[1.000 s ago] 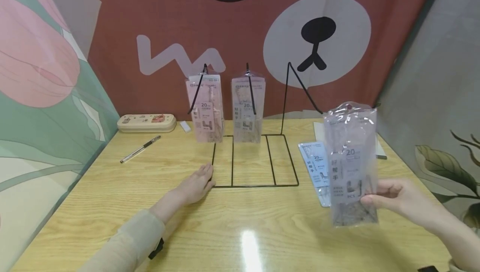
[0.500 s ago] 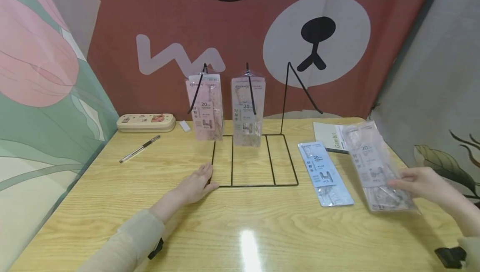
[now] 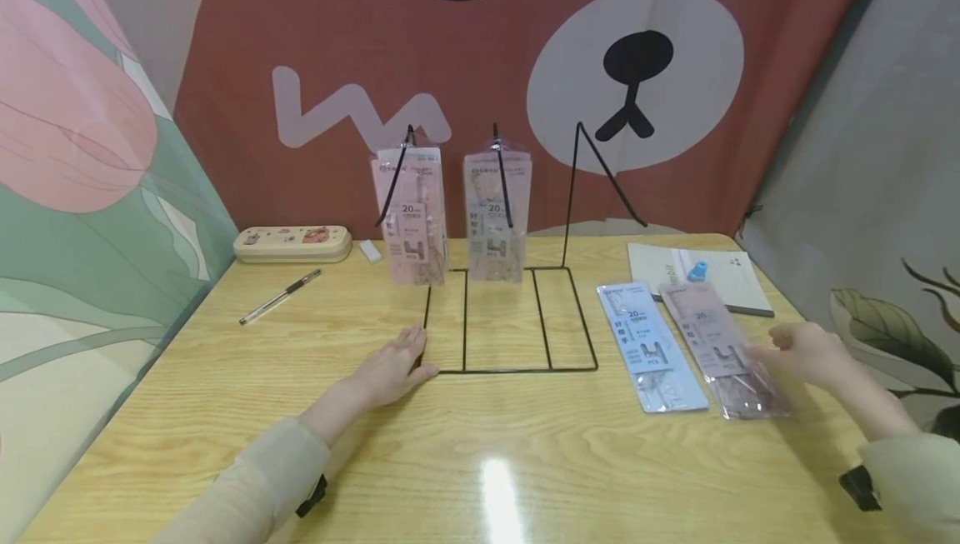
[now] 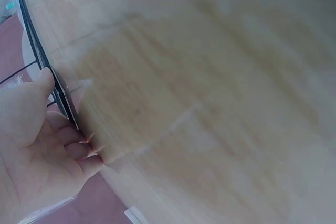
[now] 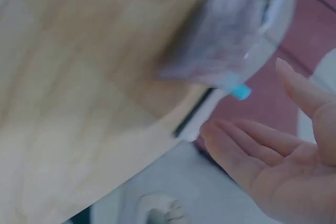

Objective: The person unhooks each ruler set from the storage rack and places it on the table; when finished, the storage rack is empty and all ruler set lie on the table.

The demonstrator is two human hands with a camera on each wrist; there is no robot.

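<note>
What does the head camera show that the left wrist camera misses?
Only the head view shows the right hand open beside a pink packet lying flat, a blue packet, and two packets hanging on the wire rack. Only the left wrist view shows the thumb pressed against the rack's wire. Both show the left hand on the rack's corner and the wooden table.

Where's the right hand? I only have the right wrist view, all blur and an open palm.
Observer: The right hand is beside a pinkish packet lying flat on the wooden table, holding nothing.
Operator: Anything next to that packet?
Observer: A blue packet lies flat on its left.
Operator: And the rack?
Observer: The black wire rack carries two hanging packets; its right hook is bare.
Operator: Left hand?
Observer: The left hand rests on the rack's front left corner.
</note>
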